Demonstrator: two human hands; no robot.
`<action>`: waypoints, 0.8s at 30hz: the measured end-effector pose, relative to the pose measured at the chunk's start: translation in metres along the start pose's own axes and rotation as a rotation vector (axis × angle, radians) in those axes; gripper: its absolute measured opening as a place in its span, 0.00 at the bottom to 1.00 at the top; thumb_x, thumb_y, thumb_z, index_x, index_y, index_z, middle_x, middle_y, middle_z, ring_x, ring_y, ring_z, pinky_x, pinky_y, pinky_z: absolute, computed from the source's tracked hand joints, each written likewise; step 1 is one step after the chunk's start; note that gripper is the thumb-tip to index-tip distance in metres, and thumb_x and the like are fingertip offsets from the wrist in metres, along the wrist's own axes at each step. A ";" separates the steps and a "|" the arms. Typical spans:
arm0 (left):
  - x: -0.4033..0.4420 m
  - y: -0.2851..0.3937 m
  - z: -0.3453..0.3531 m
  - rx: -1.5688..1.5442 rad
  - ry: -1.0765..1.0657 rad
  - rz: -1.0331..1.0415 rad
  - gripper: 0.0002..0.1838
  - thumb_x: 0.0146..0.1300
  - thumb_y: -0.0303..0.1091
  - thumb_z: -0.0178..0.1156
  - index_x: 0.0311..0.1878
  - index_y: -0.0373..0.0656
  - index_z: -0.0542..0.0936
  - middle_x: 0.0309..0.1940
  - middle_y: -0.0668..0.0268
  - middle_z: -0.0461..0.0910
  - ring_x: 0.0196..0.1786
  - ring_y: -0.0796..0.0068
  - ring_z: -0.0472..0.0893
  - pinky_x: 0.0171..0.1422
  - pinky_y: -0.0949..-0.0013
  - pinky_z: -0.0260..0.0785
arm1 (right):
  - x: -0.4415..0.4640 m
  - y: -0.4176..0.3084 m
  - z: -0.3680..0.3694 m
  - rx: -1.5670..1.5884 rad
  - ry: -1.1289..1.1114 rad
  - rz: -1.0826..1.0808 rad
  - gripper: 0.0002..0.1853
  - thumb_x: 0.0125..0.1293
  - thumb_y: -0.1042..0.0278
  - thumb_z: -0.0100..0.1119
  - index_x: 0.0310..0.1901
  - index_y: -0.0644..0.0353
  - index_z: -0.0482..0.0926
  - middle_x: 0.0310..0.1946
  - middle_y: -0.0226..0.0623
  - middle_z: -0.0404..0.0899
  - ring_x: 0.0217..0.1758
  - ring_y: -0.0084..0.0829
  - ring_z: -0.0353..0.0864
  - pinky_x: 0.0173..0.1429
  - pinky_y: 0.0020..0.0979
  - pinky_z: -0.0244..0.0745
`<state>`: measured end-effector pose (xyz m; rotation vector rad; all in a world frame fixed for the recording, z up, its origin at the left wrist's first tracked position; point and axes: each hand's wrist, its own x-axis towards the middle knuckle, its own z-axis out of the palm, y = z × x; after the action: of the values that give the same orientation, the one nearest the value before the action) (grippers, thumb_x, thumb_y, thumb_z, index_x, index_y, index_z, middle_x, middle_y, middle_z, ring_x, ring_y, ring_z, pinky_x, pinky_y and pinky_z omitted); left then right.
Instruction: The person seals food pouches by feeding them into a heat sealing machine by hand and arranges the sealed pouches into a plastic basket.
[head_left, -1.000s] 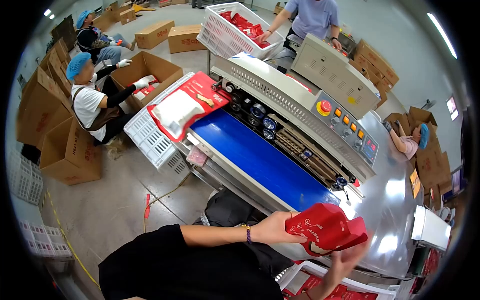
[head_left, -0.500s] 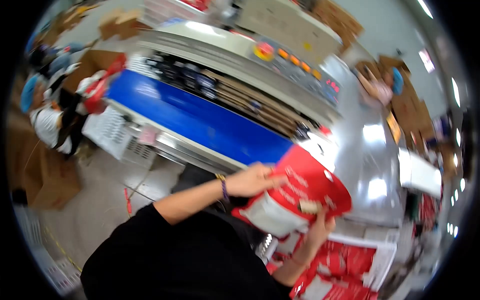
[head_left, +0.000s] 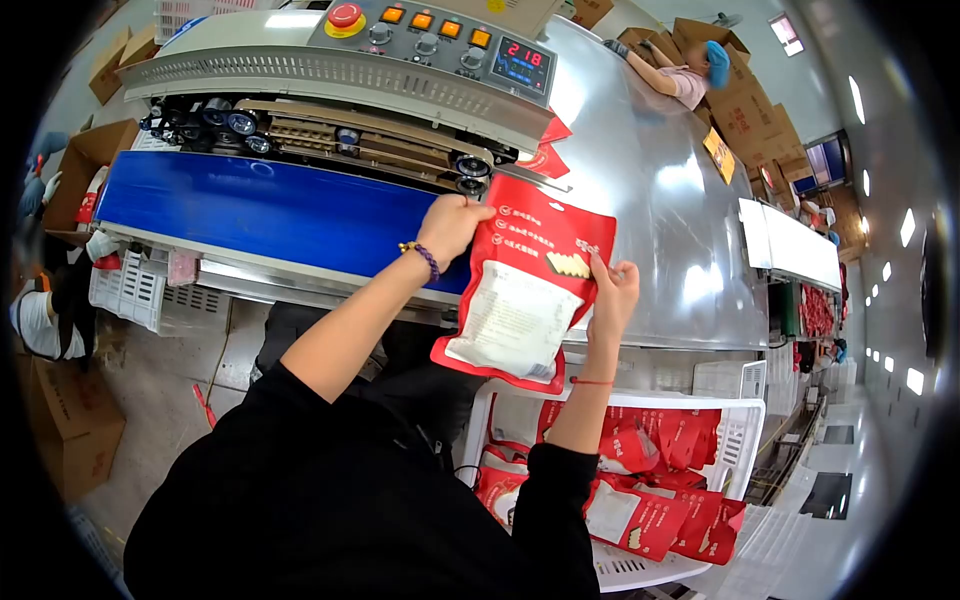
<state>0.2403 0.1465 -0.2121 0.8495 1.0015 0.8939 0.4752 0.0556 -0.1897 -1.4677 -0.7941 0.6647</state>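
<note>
Between my two hands hangs a red and white food pouch (head_left: 525,300), its printed panel facing me and its top edge level with the sealing machine's belt end. My left hand (head_left: 450,228) pinches the pouch near its upper left edge. On the opposite edge, my right hand (head_left: 613,295) grips it with thumb and fingers. Just left of the pouch is the band sealing machine (head_left: 330,85), with its rollers and a blue conveyor belt (head_left: 270,215). Its red display reads 218.
A white basket (head_left: 752,430) of red pouches (head_left: 640,515) stands at lower right. Behind the pouch stretches a shiny metal table (head_left: 650,220) with more red pouches (head_left: 548,155). A person (head_left: 690,80) in a blue cap leans at its far side. Cardboard boxes (head_left: 75,430) stand at left.
My view has swung right and steadied. The pouch has come from a tilted, blurred position to nearly upright, with both hands still on it. The display went from about 2-hundred-something to 218.
</note>
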 end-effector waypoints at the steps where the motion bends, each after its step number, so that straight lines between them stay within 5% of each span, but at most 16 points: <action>1: 0.000 0.005 -0.006 -0.033 0.009 -0.021 0.08 0.63 0.35 0.63 0.32 0.42 0.79 0.13 0.78 0.65 0.12 0.88 0.58 0.14 0.77 0.44 | 0.005 0.001 0.007 0.002 -0.022 0.026 0.15 0.64 0.77 0.64 0.35 0.55 0.64 0.33 0.41 0.82 0.35 0.22 0.79 0.36 0.22 0.72; 10: 0.007 0.013 -0.075 0.097 0.167 0.082 0.11 0.62 0.36 0.64 0.40 0.37 0.82 0.14 0.78 0.66 0.13 0.88 0.58 0.15 0.77 0.44 | 0.005 0.006 0.070 0.008 -0.140 0.080 0.17 0.64 0.73 0.66 0.33 0.54 0.62 0.29 0.38 0.82 0.30 0.18 0.76 0.27 0.20 0.66; 11: 0.006 0.013 -0.085 0.166 0.203 0.108 0.12 0.63 0.37 0.64 0.39 0.36 0.84 0.15 0.77 0.69 0.14 0.87 0.60 0.17 0.76 0.47 | 0.004 0.008 0.078 0.011 -0.165 0.067 0.17 0.64 0.72 0.66 0.33 0.54 0.62 0.29 0.37 0.81 0.30 0.18 0.76 0.25 0.20 0.65; 13: 0.005 0.012 -0.111 0.451 0.226 0.181 0.18 0.63 0.43 0.61 0.41 0.34 0.84 0.29 0.55 0.85 0.35 0.67 0.84 0.42 0.68 0.73 | 0.001 0.008 0.094 -0.042 -0.171 0.081 0.17 0.64 0.70 0.67 0.34 0.56 0.63 0.28 0.35 0.80 0.29 0.18 0.75 0.27 0.21 0.67; 16: -0.048 0.050 -0.144 0.911 0.398 0.540 0.16 0.66 0.45 0.60 0.45 0.42 0.85 0.30 0.59 0.86 0.33 0.68 0.85 0.39 0.68 0.73 | -0.009 0.005 0.111 -0.125 -0.222 0.133 0.14 0.65 0.67 0.65 0.41 0.61 0.68 0.34 0.39 0.81 0.33 0.23 0.79 0.34 0.25 0.76; 18: -0.116 0.101 -0.144 0.657 0.341 0.685 0.10 0.67 0.33 0.60 0.46 0.40 0.85 0.34 0.64 0.85 0.35 0.78 0.82 0.41 0.75 0.71 | -0.025 -0.010 0.101 -0.005 -0.298 0.153 0.14 0.69 0.64 0.61 0.45 0.64 0.69 0.38 0.42 0.82 0.36 0.29 0.82 0.39 0.29 0.81; 19: -0.152 0.117 -0.146 0.584 0.361 0.794 0.12 0.70 0.33 0.55 0.47 0.38 0.84 0.36 0.60 0.83 0.35 0.74 0.79 0.41 0.70 0.71 | -0.034 -0.015 0.086 0.066 -0.345 0.150 0.15 0.71 0.62 0.58 0.47 0.65 0.69 0.41 0.44 0.82 0.38 0.31 0.84 0.41 0.31 0.83; 20: -0.173 0.113 -0.186 1.252 0.539 1.386 0.15 0.71 0.33 0.49 0.40 0.33 0.82 0.35 0.62 0.81 0.36 0.69 0.78 0.41 0.67 0.71 | -0.040 -0.016 0.063 0.052 -0.338 0.145 0.15 0.74 0.60 0.52 0.49 0.66 0.71 0.42 0.47 0.82 0.41 0.34 0.84 0.41 0.31 0.83; 21: -0.206 0.112 -0.191 1.219 0.455 1.387 0.15 0.71 0.33 0.49 0.40 0.33 0.82 0.35 0.62 0.81 0.36 0.69 0.78 0.41 0.67 0.71 | -0.052 -0.022 0.037 0.062 -0.349 0.140 0.15 0.77 0.60 0.46 0.51 0.66 0.72 0.41 0.46 0.82 0.40 0.34 0.85 0.42 0.30 0.82; 22: -0.240 0.116 -0.200 0.311 0.054 1.520 0.08 0.65 0.29 0.55 0.34 0.36 0.80 0.29 0.62 0.80 0.31 0.71 0.79 0.37 0.69 0.73 | -0.067 -0.019 0.008 0.096 -0.263 0.143 0.15 0.77 0.59 0.45 0.49 0.65 0.73 0.39 0.45 0.83 0.39 0.35 0.85 0.42 0.31 0.82; 23: -0.254 0.126 -0.203 -0.602 -0.304 1.408 0.05 0.59 0.25 0.60 0.28 0.39 0.79 0.23 0.62 0.79 0.27 0.73 0.80 0.32 0.72 0.75 | -0.081 -0.016 -0.022 0.129 -0.185 0.134 0.16 0.78 0.58 0.44 0.47 0.65 0.74 0.37 0.44 0.83 0.38 0.35 0.85 0.42 0.32 0.82; 24: -0.259 0.137 -0.175 -0.790 -0.585 1.541 0.12 0.64 0.29 0.58 0.23 0.40 0.77 0.20 0.63 0.80 0.19 0.76 0.76 0.21 0.69 0.69 | -0.100 -0.014 -0.053 0.155 -0.055 0.129 0.17 0.77 0.56 0.46 0.46 0.64 0.75 0.36 0.42 0.83 0.36 0.34 0.85 0.41 0.33 0.83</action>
<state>-0.0241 -0.0052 -0.0586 0.9973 -0.7453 1.9447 0.4572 -0.0562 -0.1790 -1.3722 -0.6784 0.8487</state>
